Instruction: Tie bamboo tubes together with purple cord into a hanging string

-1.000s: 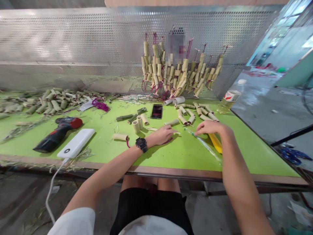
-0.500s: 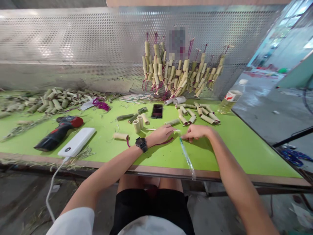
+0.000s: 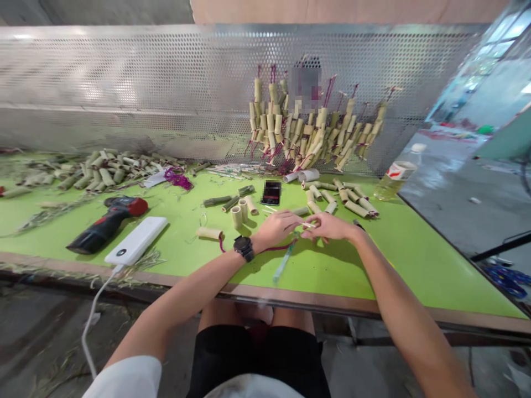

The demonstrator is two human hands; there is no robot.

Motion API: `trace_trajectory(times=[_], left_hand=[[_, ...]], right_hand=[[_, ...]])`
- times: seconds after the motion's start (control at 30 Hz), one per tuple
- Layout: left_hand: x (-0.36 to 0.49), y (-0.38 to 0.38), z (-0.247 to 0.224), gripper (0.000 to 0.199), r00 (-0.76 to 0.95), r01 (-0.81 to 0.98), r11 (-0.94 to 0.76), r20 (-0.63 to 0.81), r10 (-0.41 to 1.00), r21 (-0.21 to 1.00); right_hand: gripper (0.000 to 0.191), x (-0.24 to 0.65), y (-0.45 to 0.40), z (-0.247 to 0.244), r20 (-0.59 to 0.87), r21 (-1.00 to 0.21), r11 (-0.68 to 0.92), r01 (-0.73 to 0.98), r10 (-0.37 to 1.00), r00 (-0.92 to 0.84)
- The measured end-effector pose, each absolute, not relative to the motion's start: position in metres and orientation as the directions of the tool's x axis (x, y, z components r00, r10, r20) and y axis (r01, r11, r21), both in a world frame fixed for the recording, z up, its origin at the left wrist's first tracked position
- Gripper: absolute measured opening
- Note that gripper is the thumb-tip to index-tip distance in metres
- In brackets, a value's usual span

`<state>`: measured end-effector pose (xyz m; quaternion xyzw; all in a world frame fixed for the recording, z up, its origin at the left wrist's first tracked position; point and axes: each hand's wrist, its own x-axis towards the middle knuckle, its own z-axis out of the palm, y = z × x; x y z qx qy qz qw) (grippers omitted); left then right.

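Observation:
Over the green tabletop my left hand (image 3: 281,228), with a black watch at the wrist, has its fingers closed at one end of a thin pale stick (image 3: 307,224). The fingers of my right hand (image 3: 327,228) pinch the stick's other end, so it spans the small gap between the hands. Just below them lies a clear, green-tinted plastic strip (image 3: 284,265). A purple cord (image 3: 279,247) runs from a short bamboo tube (image 3: 209,233) on the left, passes behind my left wrist and reaches under the hands. My fingertips partly hide the stick's ends.
Two upright bamboo tubes (image 3: 236,217) and a phone (image 3: 271,192) stand beyond my left hand. A cordless drill (image 3: 110,222) and white power bank (image 3: 136,239) lie left. Strung bamboo pieces (image 3: 307,130) hang on the perforated metal panel. A bottle (image 3: 396,177) stands back right.
My right hand has risen from the table to meet my left at the stick. The plastic strip has swung left, away from the table's front edge. The view has shifted slightly.

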<state>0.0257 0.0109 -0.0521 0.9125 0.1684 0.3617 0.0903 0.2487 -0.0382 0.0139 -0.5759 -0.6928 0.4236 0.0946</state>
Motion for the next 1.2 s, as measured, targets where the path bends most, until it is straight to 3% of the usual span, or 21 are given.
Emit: trace_trajectory(times=[0.1, 0.27, 0.47, 0.57, 0.77, 0.83, 1.0, 1.2], left_hand=[[0.026, 0.013, -0.055, 0.027, 0.646, 0.192, -0.943, 0.689, 0.329, 0.27], [0.022, 0.015, -0.054, 0.03, 0.613, 0.245, -0.928, 0.697, 0.372, 0.28], [0.017, 0.017, -0.038, 0.037, 0.73, 0.252, -0.967, 0.662, 0.17, -0.03], [0.017, 0.031, -0.023, 0.033, 0.75, 0.354, -0.93, 0.624, 0.22, -0.099], [0.019, 0.068, 0.002, 0.038, 0.577, 0.712, -0.703, 0.58, 0.574, -0.012], [0.028, 0.062, 0.003, 0.042, 0.561, 0.741, -0.671, 0.531, 0.635, 0.019], [0.06, 0.025, -0.012, 0.03, 0.718, 0.533, -0.835, 0.45, 0.531, 0.136], [0.061, 0.013, -0.025, 0.036, 0.759, 0.522, -0.81, 0.29, 0.584, 0.265]], right_hand=[[0.07, 0.245, -0.04, 0.016, -0.186, -0.78, 0.069, 0.622, 0.924, -0.335], [0.061, 0.247, -0.037, 0.013, -0.004, -0.807, 0.137, 0.574, 0.971, -0.237], [0.053, 0.268, -0.024, 0.003, 0.165, -0.874, 0.143, 0.464, 0.986, 0.007], [0.046, 0.278, -0.02, 0.0, 0.181, -0.892, 0.088, 0.444, 0.969, 0.171], [0.042, 0.282, -0.02, 0.001, 0.132, -0.845, 0.015, 0.534, 0.975, 0.181], [0.044, 0.282, -0.022, 0.005, 0.095, -0.828, 0.003, 0.561, 0.986, 0.135], [0.038, 0.281, -0.029, 0.015, 0.009, -0.85, 0.022, 0.527, 1.0, -0.026], [0.038, 0.272, -0.032, 0.017, -0.029, -0.834, 0.06, 0.548, 0.988, -0.154]])
